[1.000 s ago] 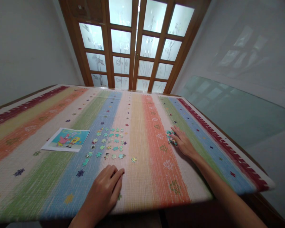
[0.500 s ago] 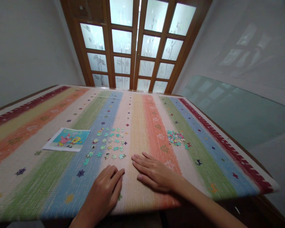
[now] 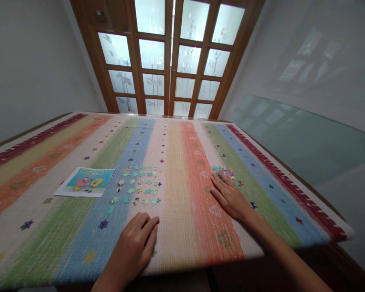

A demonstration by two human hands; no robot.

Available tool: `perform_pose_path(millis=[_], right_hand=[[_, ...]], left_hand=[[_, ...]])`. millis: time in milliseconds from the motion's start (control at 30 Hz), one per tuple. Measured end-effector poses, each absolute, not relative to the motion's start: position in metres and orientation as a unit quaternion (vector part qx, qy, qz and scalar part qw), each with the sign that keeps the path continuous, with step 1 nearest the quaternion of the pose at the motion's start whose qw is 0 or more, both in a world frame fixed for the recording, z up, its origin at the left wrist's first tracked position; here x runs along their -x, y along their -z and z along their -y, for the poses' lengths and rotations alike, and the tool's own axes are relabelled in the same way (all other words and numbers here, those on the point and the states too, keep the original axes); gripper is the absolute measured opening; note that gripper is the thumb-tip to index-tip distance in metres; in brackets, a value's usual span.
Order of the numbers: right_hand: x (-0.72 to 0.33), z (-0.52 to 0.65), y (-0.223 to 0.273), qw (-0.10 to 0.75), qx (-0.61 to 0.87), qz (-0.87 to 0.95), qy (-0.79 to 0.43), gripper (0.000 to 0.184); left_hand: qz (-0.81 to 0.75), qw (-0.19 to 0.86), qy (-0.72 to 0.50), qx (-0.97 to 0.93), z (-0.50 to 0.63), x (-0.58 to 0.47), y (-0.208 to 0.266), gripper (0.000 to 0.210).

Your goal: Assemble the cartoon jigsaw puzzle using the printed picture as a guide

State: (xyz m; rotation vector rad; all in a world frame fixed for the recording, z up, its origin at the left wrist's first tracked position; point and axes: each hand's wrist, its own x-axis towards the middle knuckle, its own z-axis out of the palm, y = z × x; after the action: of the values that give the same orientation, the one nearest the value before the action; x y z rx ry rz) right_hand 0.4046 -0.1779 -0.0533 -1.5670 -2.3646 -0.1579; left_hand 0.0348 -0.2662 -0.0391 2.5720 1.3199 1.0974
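My right hand (image 3: pixel 229 195) lies over the near-left side of a loose heap of jigsaw pieces (image 3: pixel 228 172). Its fingers are stretched out and hide part of the heap; no piece shows lifted in it. Close to the table's near edge, my left hand (image 3: pixel 138 241) rests on the cloth with its fingers curled in. Whatever it may hold is hidden. Beyond it, several separate jigsaw pieces (image 3: pixel 145 201), mostly turquoise, are spread out in loose rows. Left of these rows lies a picture sheet (image 3: pixel 89 182) with cartoon figures on a turquoise ground.
A striped, patterned tablecloth (image 3: pixel 176 227) covers the large table, its near edge just in front of me. Wooden doors with frosted panes (image 3: pixel 153 54) stand past the far edge. A pale green glass panel (image 3: pixel 304 142) leans along the right wall.
My right hand has moved right and away from me, from the middle of the cloth to the heap of pieces. My left hand stays in place. The view has shifted slightly.
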Motion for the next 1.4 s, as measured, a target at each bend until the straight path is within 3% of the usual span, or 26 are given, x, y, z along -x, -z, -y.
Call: perform_pose_path(millis=[300, 667, 1400], right_hand=[[-0.409, 0.177, 0.062, 0.176, 0.603, 0.775, 0.078, 0.062], [-0.409, 0.171, 0.065, 0.112, 0.602, 0.789, 0.053, 0.059], [-0.405, 0.165, 0.064, 0.116, 0.665, 0.733, 0.083, 0.061]], left_hand=[[-0.435, 0.04, -0.344, -0.831, 0.266, -0.033, 0.043, 0.024], [-0.43, 0.035, -0.356, -0.829, 0.266, -0.036, 0.037, 0.021], [-0.43, 0.055, -0.36, -0.826, 0.264, -0.037, 0.038, 0.022]])
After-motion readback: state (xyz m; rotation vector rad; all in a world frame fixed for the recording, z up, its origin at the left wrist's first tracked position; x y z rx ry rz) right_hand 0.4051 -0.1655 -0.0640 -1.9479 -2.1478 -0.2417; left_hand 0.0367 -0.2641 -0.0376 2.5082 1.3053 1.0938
